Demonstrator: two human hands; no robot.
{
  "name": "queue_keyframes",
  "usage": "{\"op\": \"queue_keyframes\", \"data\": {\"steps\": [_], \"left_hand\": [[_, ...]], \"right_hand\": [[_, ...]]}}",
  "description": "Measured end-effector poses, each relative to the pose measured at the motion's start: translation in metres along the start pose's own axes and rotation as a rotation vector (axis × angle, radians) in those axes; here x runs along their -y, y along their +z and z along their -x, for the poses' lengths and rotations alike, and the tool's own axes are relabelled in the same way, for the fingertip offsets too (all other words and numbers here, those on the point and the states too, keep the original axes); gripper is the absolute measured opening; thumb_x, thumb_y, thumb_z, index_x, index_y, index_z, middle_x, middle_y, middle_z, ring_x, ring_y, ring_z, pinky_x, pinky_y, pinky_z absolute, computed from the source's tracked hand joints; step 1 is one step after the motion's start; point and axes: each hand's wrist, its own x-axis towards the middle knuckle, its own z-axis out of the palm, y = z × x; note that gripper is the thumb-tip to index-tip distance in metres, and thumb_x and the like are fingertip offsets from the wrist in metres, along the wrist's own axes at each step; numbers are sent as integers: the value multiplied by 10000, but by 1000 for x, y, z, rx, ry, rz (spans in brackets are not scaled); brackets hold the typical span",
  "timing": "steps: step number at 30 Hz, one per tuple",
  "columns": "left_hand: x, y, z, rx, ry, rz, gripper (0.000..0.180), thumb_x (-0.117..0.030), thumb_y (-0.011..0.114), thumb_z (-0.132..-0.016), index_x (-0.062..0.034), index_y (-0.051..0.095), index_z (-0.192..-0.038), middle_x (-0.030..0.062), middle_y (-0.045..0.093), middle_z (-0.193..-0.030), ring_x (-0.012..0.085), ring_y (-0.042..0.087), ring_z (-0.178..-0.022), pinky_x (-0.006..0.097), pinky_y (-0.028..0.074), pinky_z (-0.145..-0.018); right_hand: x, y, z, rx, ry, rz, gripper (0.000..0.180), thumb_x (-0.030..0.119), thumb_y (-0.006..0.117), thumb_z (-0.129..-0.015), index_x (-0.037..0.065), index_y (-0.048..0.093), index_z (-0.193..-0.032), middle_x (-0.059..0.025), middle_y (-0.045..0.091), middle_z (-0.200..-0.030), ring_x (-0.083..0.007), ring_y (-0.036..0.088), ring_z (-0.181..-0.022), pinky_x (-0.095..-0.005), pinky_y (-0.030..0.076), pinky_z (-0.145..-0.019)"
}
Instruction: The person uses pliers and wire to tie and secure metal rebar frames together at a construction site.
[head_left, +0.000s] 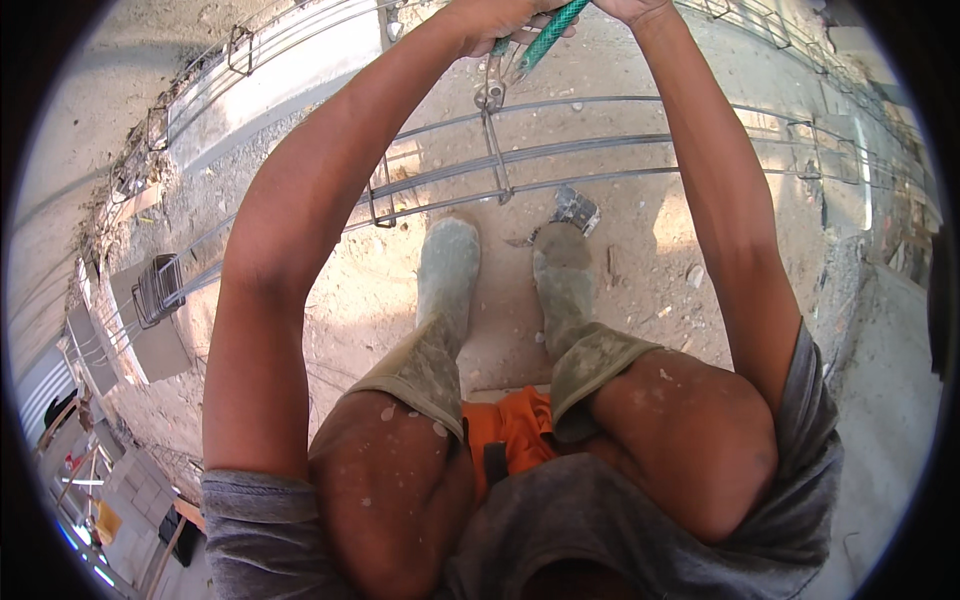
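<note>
Both hands sit at the top edge of the head view, arms stretched out forward over the knees. Left hand (500, 22) is wrapped shut around the green-handled pincers (520, 55); right hand (630, 8) is mostly cut off by the frame, and it seems to meet the upper end of the same handle, but I cannot tell its grip.

The tool's long axis slants from upper right down to lower left, metal jaws pointing down at the tie point (490, 96) where the upright stirrup (497, 150) meets the top bar of the rebar cage (640, 140). Jaws look just at or touching that junction; I cannot tell whether they bite wire.

The cage bars run left to right across the view, just beyond the boots (447, 270) on the dirt floor (640, 290). The tie point lies directly below the left hand, so the left is nearer. A spare stack of stirrups (158, 288) lies well apart on the left.
</note>
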Motion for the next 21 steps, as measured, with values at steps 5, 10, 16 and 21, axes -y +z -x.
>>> {"op": "queue_keyframes", "data": {"steps": [5,10,16,21], "left_hand": [[1,2,-6,-128,-62,1,222,-195,647,-938,10,683,-1017,89,690,-903,171,652,-791,317,525,-616],[1,-4,2,-72,-23,272,214,-113,594,-970,66,641,-1077,155,700,-971,196,674,-790,304,564,-607],[-6,-9,28,-145,109,154,235,-173,593,-983,45,626,-1065,175,698,-999,209,689,-852,337,589,-728],[-9,-1,41,-232,189,130,179,-159,590,-974,16,608,-942,154,710,-990,201,701,-905,332,584,-740]], "right_hand": [[0,-27,-14,24,56,-49,325,-59,614,-807,9,601,-1125,-192,635,-1104,-332,631,-1067,-483,514,-966],[-10,-42,-18,-250,-120,49,331,-84,589,-814,-4,563,-1135,-146,628,-1052,-318,638,-1057,-476,537,-934],[-13,-28,-25,-198,-166,86,319,-61,599,-822,-6,561,-1134,-145,631,-1026,-273,659,-960,-407,583,-786],[-10,-16,-31,-163,-198,84,266,-28,594,-847,2,559,-1109,-145,638,-971,-255,669,-821,-348,578,-613]]}}
